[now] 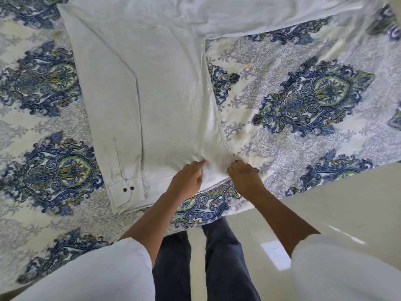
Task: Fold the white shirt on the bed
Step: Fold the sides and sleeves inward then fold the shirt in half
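The white shirt [156, 88] lies flat on the bed, its body running away from me. One sleeve [112, 127] is folded down along the left side, its cuff with two dark buttons [128, 189] near the bed's front edge. The other sleeve [271, 16] stretches out to the far right. My left hand [187, 179] rests on the shirt's near right corner, fingers pinching bunched cloth at the hem. My right hand [244, 177] sits just right of it at the shirt's side seam, fingers curled down onto the edge of the cloth.
A cream bedsheet [303, 101] with blue and green paisley medallions covers the bed. Its front edge [282, 196] runs diagonally past my right forearm. Beyond that edge is pale tiled floor [347, 213], where my legs in dark trousers stand.
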